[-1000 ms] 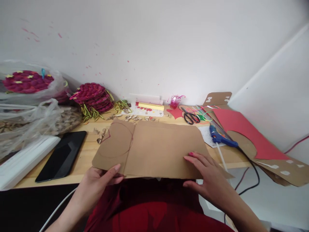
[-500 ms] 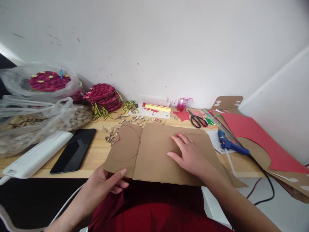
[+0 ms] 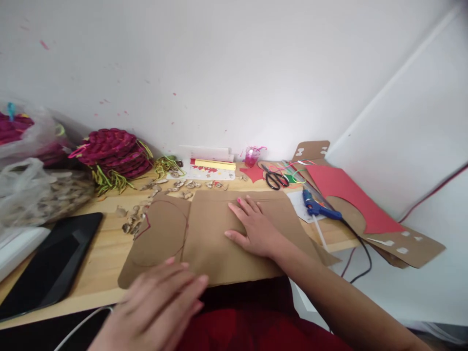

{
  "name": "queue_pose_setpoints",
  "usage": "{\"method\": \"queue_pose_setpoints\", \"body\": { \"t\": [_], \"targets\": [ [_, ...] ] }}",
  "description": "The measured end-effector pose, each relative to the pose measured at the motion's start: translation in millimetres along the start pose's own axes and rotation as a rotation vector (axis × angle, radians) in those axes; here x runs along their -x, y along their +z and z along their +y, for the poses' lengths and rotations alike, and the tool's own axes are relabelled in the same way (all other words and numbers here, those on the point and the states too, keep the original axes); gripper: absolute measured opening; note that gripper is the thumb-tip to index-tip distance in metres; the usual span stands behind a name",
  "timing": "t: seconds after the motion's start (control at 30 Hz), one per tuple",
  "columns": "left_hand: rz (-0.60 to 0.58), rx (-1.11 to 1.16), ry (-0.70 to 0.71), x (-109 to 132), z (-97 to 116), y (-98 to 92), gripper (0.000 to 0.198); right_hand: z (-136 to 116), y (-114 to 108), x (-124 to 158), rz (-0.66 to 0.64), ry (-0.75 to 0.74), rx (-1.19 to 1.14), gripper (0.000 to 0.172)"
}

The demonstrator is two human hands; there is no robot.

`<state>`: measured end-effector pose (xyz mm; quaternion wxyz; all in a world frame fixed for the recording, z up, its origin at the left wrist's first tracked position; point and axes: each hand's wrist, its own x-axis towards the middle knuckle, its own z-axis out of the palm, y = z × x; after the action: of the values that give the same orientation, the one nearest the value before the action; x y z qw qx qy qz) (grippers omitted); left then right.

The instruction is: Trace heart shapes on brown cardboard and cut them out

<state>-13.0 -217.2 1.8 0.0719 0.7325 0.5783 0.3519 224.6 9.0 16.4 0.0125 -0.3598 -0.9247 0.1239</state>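
Note:
A creased sheet of brown cardboard (image 3: 215,239) lies on the wooden table, its near edge over the table's front. Curved pen lines and a dark red mark show on its left panel. My right hand (image 3: 258,229) rests flat on the right panel with fingers spread. At the cardboard's lower left, my left hand (image 3: 157,302) is slightly blurred, fingers stretched out and holding nothing. Whether its fingertips touch the sheet I cannot tell. Small dried, shell-like pieces (image 3: 131,219) lie beside the cardboard's left and far edges.
Right of the cardboard are black scissors (image 3: 277,179), a blue glue gun (image 3: 321,210) with its cord, and red cut paper (image 3: 351,195). A black phone (image 3: 54,258), a white power strip (image 3: 22,248), plastic bags (image 3: 40,190) and magenta woven rounds (image 3: 115,151) are left. Behind stands a pink-stained cup (image 3: 251,157).
My left hand has let go of the cardboard's near left corner and risen over it, fingers extended. The right hand stays flat on the sheet. The view has turned to the right.

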Motion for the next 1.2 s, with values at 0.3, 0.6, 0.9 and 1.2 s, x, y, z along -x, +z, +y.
{"method": "queue_pose_setpoints", "body": {
  "t": [0.3,0.6,0.9,1.2],
  "targets": [
    [-0.15,-0.556,0.183,-15,-34,50.8,0.074,3,6,1,0.071,-0.014,-0.022,0.081],
    [-0.07,-0.481,0.055,-16,-22,56.7,0.068,5,6,-2,0.066,-0.045,-0.005,0.076],
    [-0.081,-0.412,0.054,-26,-12,45.7,0.059,4,1,-15,0.011,-0.051,0.003,0.073],
    [-0.102,-0.283,-0.008,-28,0,18.7,0.048,10,10,-22,0.076,-0.096,0.026,0.07]
  ]
}}
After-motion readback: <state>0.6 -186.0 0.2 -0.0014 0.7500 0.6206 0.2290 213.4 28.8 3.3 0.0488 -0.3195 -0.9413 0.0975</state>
